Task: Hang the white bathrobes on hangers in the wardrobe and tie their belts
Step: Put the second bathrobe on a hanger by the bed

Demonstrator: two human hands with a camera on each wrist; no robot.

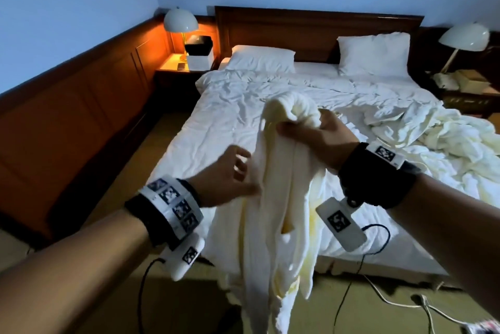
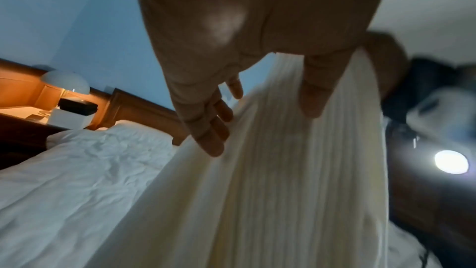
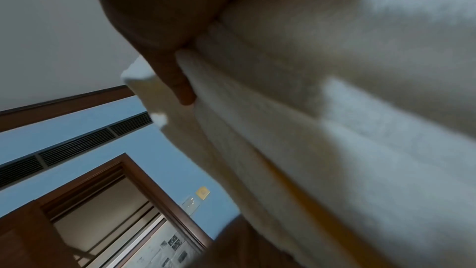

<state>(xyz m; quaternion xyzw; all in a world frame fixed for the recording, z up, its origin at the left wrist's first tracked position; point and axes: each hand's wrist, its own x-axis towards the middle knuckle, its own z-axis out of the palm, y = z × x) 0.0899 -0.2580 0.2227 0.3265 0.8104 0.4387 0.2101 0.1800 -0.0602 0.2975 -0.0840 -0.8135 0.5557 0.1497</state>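
— Where is the white ribbed terry bathrobe [image 1: 273, 198] right now?

— Up in the air at the foot of the wide bed with rumpled white sheets [image 1: 230, 117]. The right hand [image 1: 316, 139] has a bunched top part of it, fingers [image 1: 290, 128] curled tight round the cloth, and the rest hangs down in long folds toward the floor.

— And the left hand [image 1: 227, 176]?

— Lower, on the left side of the hanging cloth. Its fingers [image 2: 208, 129] are straight and slightly spread, tips lying against the folds, thumb on the near face. I see no grip there, only touch.

— Is there a second one?

— A crumpled cream-white bathrobe heap [image 1: 438, 139] lies on the right side of the bed, well apart from the hands. A lit dome-shaded bedside lamp [image 1: 180, 21] glows on the left nightstand.
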